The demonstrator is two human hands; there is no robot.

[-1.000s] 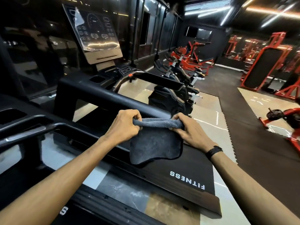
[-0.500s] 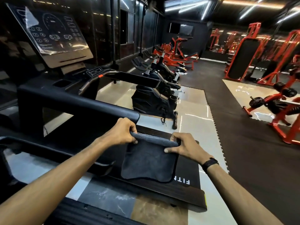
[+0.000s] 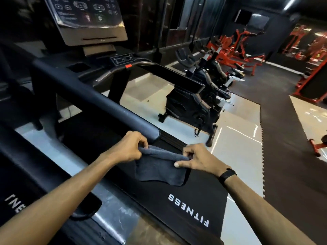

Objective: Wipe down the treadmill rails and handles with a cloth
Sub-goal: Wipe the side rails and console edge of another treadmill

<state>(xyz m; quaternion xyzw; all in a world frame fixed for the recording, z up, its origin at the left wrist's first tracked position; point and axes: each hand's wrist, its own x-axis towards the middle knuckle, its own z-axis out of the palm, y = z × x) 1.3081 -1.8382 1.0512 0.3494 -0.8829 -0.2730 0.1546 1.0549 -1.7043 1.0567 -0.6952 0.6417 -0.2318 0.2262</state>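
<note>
I have the cloth (image 3: 160, 169) up in front of me, a dark grey piece folded over along its top edge and hanging free below, just past the rounded end of the near handrail (image 3: 99, 100) and above the treadmill deck (image 3: 198, 200) with its FITNESS lettering. It touches neither rail nor deck as far as I can see. My left hand (image 3: 127, 148) pinches the left end of the folded edge, fingers curled tight around it; my right hand (image 3: 198, 159) pinches the right end, thumb pushed forward along the front of the cloth and the other fingers hooked behind. Between them the fold is drawn fairly taut. As for progress, I judge the wiping of this rail not yet begun: the cloth is being readied, not pressed on anything, and I can't tell from the surfaces which parts are already clean. The near handrail, the far handrail (image 3: 177, 76) and the front grips under the console (image 3: 92, 20) look to be left. Beyond them stands an exercise bike (image 3: 198, 96) on the pale floor.
</note>
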